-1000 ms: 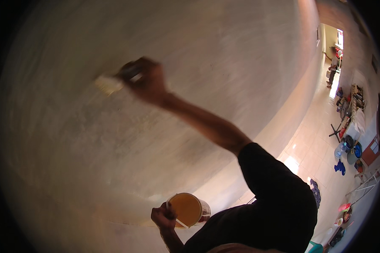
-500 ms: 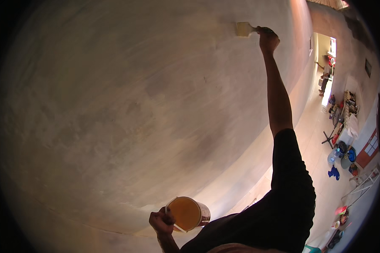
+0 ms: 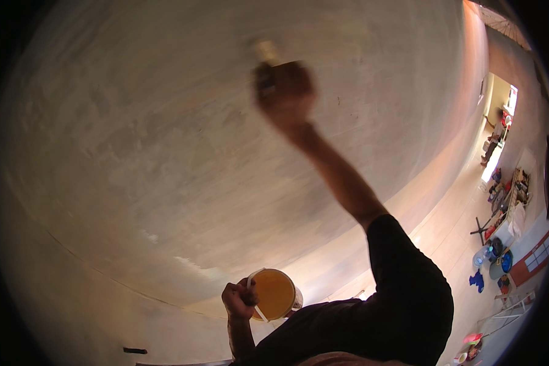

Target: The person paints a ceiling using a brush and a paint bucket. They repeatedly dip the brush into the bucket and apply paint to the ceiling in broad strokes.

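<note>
My right hand [image 3: 290, 91], smeared by motion, is raised in front of a patchy grey-beige wall [image 3: 177, 134]. It is closed around a paintbrush [image 3: 266, 53], whose pale, blurred bristle end points up and away. Whether the bristles touch the wall, I cannot tell. Low in the middle, my left hand [image 3: 240, 299] grips the white handle of a bucket [image 3: 276, 294]. The round mouth faces me and shows yellow-orange inside; how much liquid it holds is unclear.
Along the right stretches a pale floor [image 3: 448, 244] with a blue cloth [image 3: 477, 281], a large clear water bottle [image 3: 482, 255], a basin and a metal frame [image 3: 509, 314]. Farther off, a person [image 3: 493, 143] stands near a bright doorway. A short dark object [image 3: 135, 351] shows at lower left.
My right hand has swept left across the wall with the paintbrush, which now points up instead of left. The view has shifted a little; my left hand still holds the bucket.
</note>
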The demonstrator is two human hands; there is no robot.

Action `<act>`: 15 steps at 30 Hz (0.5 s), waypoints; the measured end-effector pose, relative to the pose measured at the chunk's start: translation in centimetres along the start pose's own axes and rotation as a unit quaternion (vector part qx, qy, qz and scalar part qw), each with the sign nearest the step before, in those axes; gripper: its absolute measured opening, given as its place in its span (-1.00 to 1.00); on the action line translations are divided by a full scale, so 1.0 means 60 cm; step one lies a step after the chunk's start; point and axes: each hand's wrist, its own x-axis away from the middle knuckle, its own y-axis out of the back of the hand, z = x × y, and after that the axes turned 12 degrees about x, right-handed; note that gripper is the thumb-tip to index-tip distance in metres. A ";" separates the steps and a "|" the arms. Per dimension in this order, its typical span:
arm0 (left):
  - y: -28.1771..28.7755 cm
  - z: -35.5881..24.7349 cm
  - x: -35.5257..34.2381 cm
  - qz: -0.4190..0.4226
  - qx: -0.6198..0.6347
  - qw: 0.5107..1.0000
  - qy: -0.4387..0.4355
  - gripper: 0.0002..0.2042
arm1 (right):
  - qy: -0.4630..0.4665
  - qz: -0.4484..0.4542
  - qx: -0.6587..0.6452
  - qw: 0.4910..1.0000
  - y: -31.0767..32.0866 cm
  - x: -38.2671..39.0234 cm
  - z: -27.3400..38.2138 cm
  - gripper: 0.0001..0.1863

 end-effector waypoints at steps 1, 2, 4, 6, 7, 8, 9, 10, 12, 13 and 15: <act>-0.005 -0.001 0.000 -0.005 -0.005 1.000 0.004 -0.63 | -0.005 -0.004 -0.070 0.998 -0.005 0.006 0.061 -0.96; -0.008 -0.002 0.004 -0.017 -0.012 1.000 -0.006 -0.63 | -0.005 -0.001 -0.115 0.993 0.002 0.002 0.123 -0.94; -0.028 -0.001 0.009 -0.032 -0.031 0.999 -0.018 -0.62 | 0.009 -0.001 -0.223 0.975 0.009 -0.010 0.215 -0.92; -0.037 0.003 0.009 -0.044 -0.026 0.998 -0.031 -0.62 | 0.000 0.003 -0.282 0.960 0.017 -0.006 0.288 -0.89; -0.037 0.005 0.006 -0.048 -0.021 0.998 -0.038 -0.61 | -0.006 0.030 -0.309 0.951 0.027 -0.005 0.302 -0.89; -0.029 0.005 0.001 -0.036 -0.022 0.999 -0.028 -0.61 | -0.012 0.057 -0.338 0.939 0.037 -0.004 0.312 -0.89; -0.019 0.004 -0.002 -0.024 -0.017 0.999 -0.020 -0.61 | -0.015 0.085 -0.370 0.925 0.042 -0.005 0.315 -0.89; -0.014 0.004 -0.005 -0.011 -0.015 1.000 -0.010 -0.61 | -0.018 0.084 -0.361 0.929 0.038 -0.002 0.300 -0.89; -0.015 0.009 -0.013 -0.029 -0.034 0.999 -0.017 -0.62 | -0.023 0.082 -0.343 0.935 0.025 0.012 0.243 -0.88; -0.015 0.010 -0.009 -0.034 -0.031 0.999 -0.021 -0.62 | -0.069 0.113 -0.351 0.927 0.021 0.022 0.215 -0.89; -0.013 0.013 -0.008 -0.031 -0.023 0.999 -0.016 -0.62 | -0.141 0.149 -0.334 0.920 0.015 0.033 0.125 -0.88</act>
